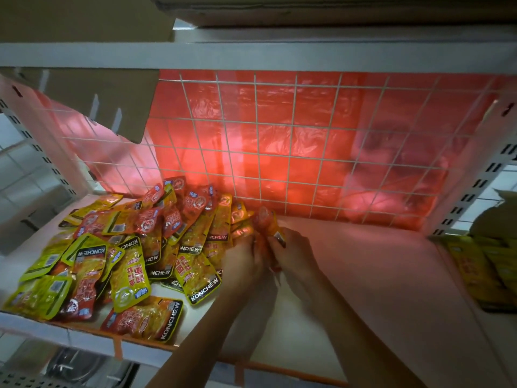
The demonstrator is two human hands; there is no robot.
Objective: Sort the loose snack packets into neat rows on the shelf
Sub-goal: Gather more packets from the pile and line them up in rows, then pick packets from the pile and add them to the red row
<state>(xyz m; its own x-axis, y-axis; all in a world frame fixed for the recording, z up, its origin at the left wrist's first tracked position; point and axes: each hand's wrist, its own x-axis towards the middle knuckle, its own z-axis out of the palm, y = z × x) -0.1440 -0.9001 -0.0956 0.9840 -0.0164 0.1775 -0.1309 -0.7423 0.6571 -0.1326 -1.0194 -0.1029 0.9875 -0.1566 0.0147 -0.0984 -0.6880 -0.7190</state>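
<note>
Left grip, right grip close side by side, fingers curled, both grasping small packet bunch upright. Loose packet pile just left of grips, on shelf.

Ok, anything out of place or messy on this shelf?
Yes: the snack packets lie in a jumbled, overlapping heap on the left of the shelf, some upside down, not in rows. A cardboard flap hangs down at upper left.
</note>
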